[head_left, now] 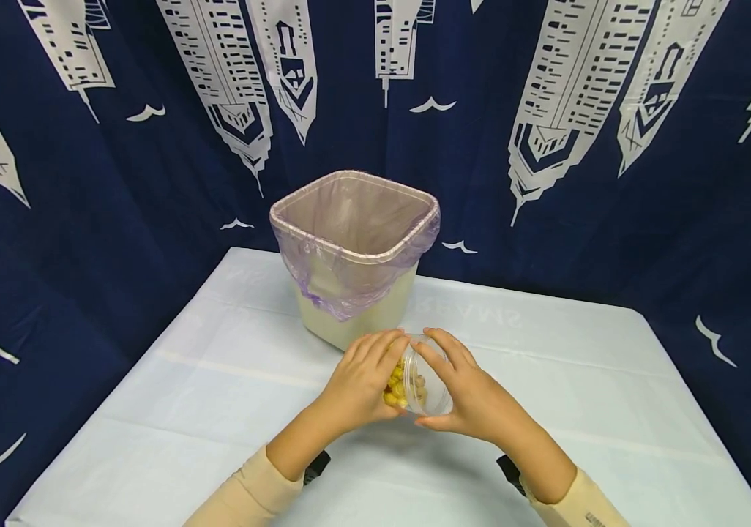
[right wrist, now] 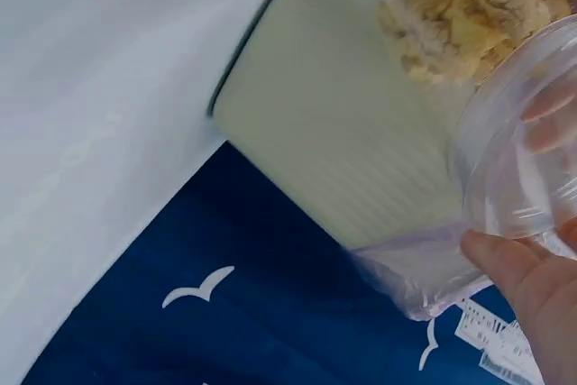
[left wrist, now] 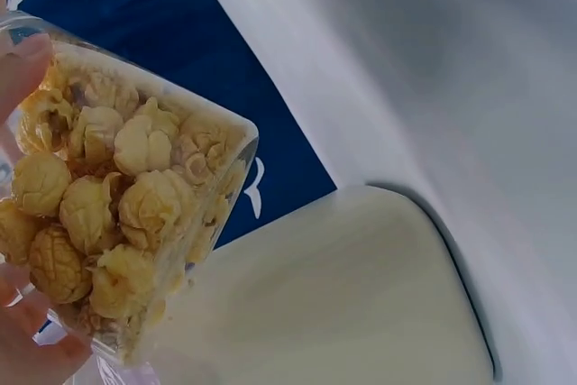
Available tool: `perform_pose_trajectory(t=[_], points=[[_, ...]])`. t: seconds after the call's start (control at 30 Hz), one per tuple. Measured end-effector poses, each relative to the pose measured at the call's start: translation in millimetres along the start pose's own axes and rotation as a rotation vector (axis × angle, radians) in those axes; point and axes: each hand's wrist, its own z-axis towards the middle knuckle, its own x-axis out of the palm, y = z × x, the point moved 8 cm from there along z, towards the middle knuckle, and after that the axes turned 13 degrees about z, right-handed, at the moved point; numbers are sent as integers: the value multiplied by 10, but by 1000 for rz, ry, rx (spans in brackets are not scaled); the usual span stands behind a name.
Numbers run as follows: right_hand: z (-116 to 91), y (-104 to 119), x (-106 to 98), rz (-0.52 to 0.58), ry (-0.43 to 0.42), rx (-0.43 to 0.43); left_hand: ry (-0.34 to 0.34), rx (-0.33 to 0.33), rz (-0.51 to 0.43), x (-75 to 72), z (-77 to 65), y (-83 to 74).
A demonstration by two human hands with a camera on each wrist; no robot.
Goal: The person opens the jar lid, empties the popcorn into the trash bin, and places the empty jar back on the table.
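Observation:
My left hand [head_left: 361, 382] holds a clear plastic jar [left wrist: 245, 132] of yellow caramel popcorn [left wrist: 149, 209], tipped on its side over the table. Its fingers and thumb curl round the jar's wall. Facing it, my right hand [head_left: 476, 394] grips a clear round plastic lid [right wrist: 487, 169] by the edge, fingers over the top and thumb below. In the head view the lid stands right at the jar's mouth, and a few pieces show through the clear plastic. The right wrist view has the jar's popcorn [right wrist: 469, 15] just beyond the lid's rim.
A pale bin [head_left: 395, 307] lined with a thin purple bag [head_left: 342, 282] stands on the table just behind my hands. White cloth covers the table [head_left: 580, 380]. A dark blue curtain [head_left: 454, 190] with white building prints hangs behind it.

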Motion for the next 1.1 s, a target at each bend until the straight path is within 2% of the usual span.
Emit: perform_pose_trajectory(t=[0.07,0.13,0.2,0.3,0.4,0.5,0.6,0.7,0.8,0.97,1.1], points=[[-18,2,11,1,25,6,7,1,4,5,-5,7],[-30,-16,14,50,31,59,7,1,8,6,-6,12],[-42,-55,1,117,11,162,1,3,14,4,-3,11],[-72,-148,-22,213,-47,375,-15,8,26,0,6,7],[-120,-237,-19,260,-73,579,-27,11,45,-3,10,0],[-143,-285,21,293,-50,691,-29,17,61,-1,7,-9],[-142,-311,49,323,-41,732,-28,27,79,-2,2,-23],[-141,-327,53,337,-54,723,-24,34,94,2,-4,-30],[-141,-319,59,336,-55,661,-18,34,104,10,-6,-25],[-107,-250,47,261,-30,431,3,37,116,34,-8,-16],[-88,-167,21,115,7,222,21,43,122,51,-17,-13]])
